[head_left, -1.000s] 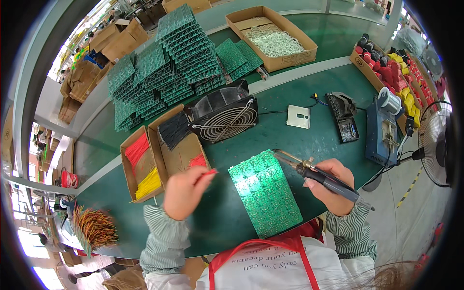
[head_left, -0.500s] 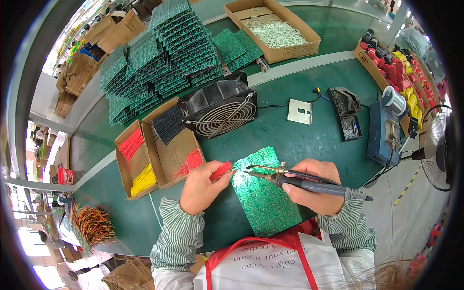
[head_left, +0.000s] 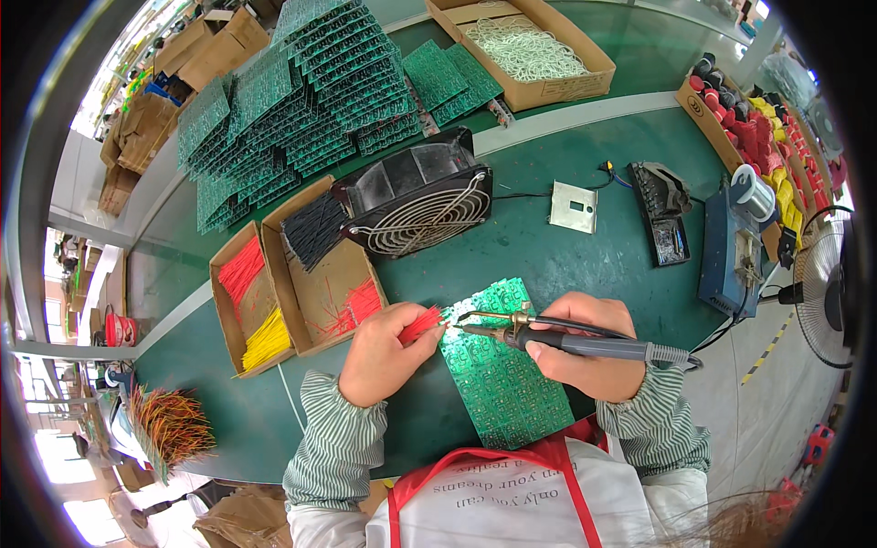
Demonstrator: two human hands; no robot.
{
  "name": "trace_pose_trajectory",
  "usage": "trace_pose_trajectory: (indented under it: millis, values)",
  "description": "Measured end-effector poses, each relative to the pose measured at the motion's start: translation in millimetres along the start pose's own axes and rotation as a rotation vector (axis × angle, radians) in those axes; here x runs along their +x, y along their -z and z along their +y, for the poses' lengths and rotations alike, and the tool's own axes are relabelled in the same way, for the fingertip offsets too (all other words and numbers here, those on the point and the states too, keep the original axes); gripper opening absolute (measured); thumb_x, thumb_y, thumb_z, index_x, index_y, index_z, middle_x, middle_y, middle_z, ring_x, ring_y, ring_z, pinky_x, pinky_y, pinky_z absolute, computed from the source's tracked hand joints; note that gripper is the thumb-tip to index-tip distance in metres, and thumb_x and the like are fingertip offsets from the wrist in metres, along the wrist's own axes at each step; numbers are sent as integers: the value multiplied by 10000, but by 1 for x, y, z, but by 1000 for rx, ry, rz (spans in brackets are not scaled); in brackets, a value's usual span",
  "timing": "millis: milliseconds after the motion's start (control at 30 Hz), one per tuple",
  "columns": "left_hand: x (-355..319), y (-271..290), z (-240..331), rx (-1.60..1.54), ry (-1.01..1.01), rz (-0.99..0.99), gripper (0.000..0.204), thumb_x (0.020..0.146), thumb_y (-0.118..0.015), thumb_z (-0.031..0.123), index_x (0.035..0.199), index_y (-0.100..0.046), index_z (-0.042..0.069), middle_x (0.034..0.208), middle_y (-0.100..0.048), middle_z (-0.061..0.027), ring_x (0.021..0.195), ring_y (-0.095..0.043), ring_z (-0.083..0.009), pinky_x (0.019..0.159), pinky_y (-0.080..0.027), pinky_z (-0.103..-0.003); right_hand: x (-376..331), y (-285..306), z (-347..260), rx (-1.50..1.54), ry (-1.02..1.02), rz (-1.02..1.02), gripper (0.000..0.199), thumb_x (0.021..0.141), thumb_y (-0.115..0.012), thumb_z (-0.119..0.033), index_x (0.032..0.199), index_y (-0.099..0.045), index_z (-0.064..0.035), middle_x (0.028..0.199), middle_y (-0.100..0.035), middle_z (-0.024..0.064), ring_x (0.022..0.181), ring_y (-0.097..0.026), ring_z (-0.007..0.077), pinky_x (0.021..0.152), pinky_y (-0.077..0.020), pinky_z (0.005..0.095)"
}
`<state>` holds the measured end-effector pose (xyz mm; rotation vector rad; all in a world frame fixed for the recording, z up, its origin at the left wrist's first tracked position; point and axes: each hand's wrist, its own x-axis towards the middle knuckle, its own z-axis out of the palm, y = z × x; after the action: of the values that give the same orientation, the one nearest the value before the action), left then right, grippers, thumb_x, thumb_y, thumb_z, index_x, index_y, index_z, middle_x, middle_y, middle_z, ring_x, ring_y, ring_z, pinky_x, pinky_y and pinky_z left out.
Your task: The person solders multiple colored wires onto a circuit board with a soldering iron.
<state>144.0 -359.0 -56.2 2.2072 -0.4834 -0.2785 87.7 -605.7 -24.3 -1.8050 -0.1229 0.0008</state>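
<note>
A green circuit board panel [head_left: 507,384] lies on the table in front of me. My left hand [head_left: 382,354] is closed round a bundle of short red wires [head_left: 421,325], their ends at the board's upper left edge. In my right hand [head_left: 594,345] I grip a grey soldering iron [head_left: 585,346] with a thin metal tube along its top. The iron's tip points left and meets the wire ends at the board's edge, or nearly so; I cannot tell whether it touches.
A black fan [head_left: 416,203] stands beyond the board. Left of it are cardboard trays [head_left: 301,310] of red, yellow and black wires. Stacked circuit boards [head_left: 338,82] rise at the back. To the right sit a metal plate [head_left: 574,208], a black holder [head_left: 660,215] and a blue soldering station [head_left: 728,247].
The bright glare on the board beside the iron's tip has faded. The iron's tip has shifted slightly left. My view has moved a little; both hands keep their grips.
</note>
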Motion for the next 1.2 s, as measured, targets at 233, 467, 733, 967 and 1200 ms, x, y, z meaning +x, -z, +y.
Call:
trace_pose_trajectory:
  millis: [233,467,733,967,1200]
  values:
    - [1,-1,0,-13,1,13,161,776,-698,114,803,-602,-13,690,-564,-88,594,-516,-160,562,-419,-292,3,-1,1,-16,-12,-8,191,701,-709,-122,819,-621,-1,673,-640,76,578,-614,117,539,-479,244]
    - [3,-1,2,20,3,8,158,772,-698,109,796,-600,-13,679,-560,-89,578,-512,-162,552,-418,-292,2,1,-1,-15,-74,-27,190,704,-714,-116,820,-617,-1,676,-640,67,577,-606,104,532,-474,241]
    - [1,1,3,38,20,-7,154,765,-701,103,811,-611,-13,685,-579,-92,585,-533,-149,555,-430,-285,-3,12,-6,-2,4,26,191,711,-723,-98,839,-622,1,712,-658,62,598,-611,87,537,-476,230]
    - [-9,43,-6,410,-44,333,116,776,-670,107,858,-657,26,767,-629,-122,639,-609,-261,593,-490,-341,-10,20,-9,-37,0,28,185,714,-718,-87,842,-617,1,708,-661,63,602,-619,89,547,-484,232]
    - [-7,24,20,228,-99,275,109,777,-693,72,852,-655,1,751,-609,-95,628,-569,-171,571,-451,-270,-10,22,-3,-42,33,54,175,712,-718,-89,825,-617,-3,694,-650,56,593,-605,81,540,-471,226]
